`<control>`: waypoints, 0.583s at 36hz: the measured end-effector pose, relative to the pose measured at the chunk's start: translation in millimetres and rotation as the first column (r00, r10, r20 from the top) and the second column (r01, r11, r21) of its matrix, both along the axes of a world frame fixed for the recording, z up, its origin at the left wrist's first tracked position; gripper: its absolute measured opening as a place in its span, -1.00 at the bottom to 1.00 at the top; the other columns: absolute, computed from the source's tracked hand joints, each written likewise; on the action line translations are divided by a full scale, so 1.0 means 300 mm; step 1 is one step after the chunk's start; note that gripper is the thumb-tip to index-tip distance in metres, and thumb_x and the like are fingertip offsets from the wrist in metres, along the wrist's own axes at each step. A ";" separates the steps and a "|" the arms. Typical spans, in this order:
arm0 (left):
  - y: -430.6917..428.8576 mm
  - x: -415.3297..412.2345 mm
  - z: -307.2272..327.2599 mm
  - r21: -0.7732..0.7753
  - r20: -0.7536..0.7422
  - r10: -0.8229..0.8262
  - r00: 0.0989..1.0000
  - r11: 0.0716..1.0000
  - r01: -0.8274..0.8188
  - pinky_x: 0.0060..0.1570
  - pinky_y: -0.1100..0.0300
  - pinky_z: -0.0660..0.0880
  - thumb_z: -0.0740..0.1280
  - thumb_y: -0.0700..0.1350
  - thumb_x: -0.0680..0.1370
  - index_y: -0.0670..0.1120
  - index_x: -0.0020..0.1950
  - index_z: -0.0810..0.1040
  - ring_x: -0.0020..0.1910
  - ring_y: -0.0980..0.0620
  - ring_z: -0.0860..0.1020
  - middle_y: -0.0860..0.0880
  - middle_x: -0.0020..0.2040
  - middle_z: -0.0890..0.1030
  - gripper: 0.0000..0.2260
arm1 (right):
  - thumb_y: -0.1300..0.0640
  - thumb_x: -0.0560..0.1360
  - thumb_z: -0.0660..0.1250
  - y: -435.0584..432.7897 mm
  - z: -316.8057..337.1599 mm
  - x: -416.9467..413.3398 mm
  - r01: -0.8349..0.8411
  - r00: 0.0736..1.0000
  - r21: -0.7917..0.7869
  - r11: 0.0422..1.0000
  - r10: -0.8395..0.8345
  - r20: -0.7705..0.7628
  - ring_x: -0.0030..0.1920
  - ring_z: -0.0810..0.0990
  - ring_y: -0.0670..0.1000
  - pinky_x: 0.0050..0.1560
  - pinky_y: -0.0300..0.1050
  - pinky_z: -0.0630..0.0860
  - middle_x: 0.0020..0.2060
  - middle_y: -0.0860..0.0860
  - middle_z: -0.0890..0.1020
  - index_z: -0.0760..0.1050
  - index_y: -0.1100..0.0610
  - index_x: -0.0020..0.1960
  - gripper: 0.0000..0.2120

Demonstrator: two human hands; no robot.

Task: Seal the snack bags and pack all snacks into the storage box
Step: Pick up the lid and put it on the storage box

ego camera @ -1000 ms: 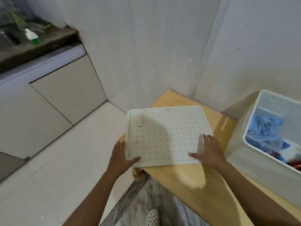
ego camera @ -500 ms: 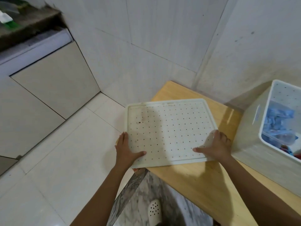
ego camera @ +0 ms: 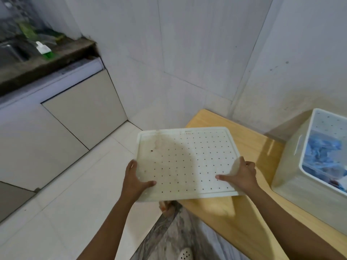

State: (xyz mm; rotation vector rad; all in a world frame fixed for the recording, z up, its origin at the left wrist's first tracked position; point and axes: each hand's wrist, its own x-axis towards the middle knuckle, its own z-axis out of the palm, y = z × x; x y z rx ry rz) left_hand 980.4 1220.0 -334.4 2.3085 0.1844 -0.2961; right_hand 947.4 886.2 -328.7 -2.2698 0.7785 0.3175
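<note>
Our left hand [ego camera: 135,182] and right hand [ego camera: 242,173] grip a flat white dotted plastic lid [ego camera: 187,156].
Lowered crooked, we judge it may jam on the open white storage box [ego camera: 289,177].

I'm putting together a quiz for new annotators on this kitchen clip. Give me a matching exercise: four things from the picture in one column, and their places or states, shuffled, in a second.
Things:
1. perforated white lid
2. storage box
3. blue snack bags
4. green and white bottle

Places or states:
A. on the dark counter, upper left
B. inside the box
C. gripped by the left hand and the right hand
D. open, standing on the wooden table, at right

Pairs: 1-C, 2-D, 3-B, 4-A
</note>
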 end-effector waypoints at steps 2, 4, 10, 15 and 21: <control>0.019 0.017 0.072 0.013 0.030 -0.011 0.999 1.000 0.011 0.39 0.00 0.22 0.57 -0.01 0.27 -0.12 0.49 0.13 0.45 -0.07 0.21 -0.07 0.50 0.18 -0.08 | -0.17 0.09 0.62 0.017 0.062 0.036 -0.040 0.999 0.011 0.999 0.040 0.030 0.38 0.17 0.20 0.35 0.06 0.27 0.33 0.16 0.16 0.03 0.12 0.48 0.18; 0.038 0.029 0.143 0.025 0.057 0.008 0.998 1.000 -0.009 0.28 0.09 0.29 0.57 -0.02 0.27 -0.15 0.45 0.18 0.40 -0.08 0.26 -0.09 0.46 0.24 -0.12 | -0.18 0.09 0.61 0.029 0.129 0.066 -0.070 0.995 0.001 0.998 0.070 0.067 0.38 0.17 0.20 0.35 0.04 0.27 0.31 0.16 0.17 0.03 0.12 0.48 0.18; 0.031 0.032 0.341 0.046 0.173 0.001 0.985 0.999 -0.009 0.29 0.08 0.24 0.55 -0.06 0.30 -0.23 0.39 0.21 0.40 -0.09 0.26 -0.14 0.43 0.27 -0.20 | -0.16 0.10 0.61 0.022 0.317 0.100 -0.107 0.962 -0.039 0.993 0.114 0.249 0.38 0.19 0.15 0.36 -0.01 0.27 0.31 0.14 0.18 0.06 0.14 0.47 0.15; -0.042 0.077 0.473 -0.039 0.279 0.009 0.960 0.999 0.001 0.41 0.09 0.14 0.57 -0.06 0.28 -0.17 0.50 0.07 0.47 -0.06 0.17 -0.09 0.52 0.14 -0.04 | -0.20 0.13 0.58 -0.054 0.481 0.087 -0.055 0.934 -0.130 0.990 0.097 0.344 0.39 0.19 0.19 0.36 0.01 0.28 0.33 0.18 0.17 0.05 0.16 0.46 0.13; -0.227 0.149 0.589 -0.099 0.376 -0.081 0.923 0.987 0.127 0.45 0.12 0.07 0.58 -0.04 0.26 -0.15 0.52 0.00 0.51 0.00 0.09 -0.05 0.54 0.06 0.02 | -0.19 0.14 0.58 -0.224 0.652 -0.012 0.097 0.894 -0.177 0.979 -0.008 0.448 0.38 0.21 0.20 0.37 0.03 0.27 0.35 0.21 0.17 0.05 0.15 0.47 0.12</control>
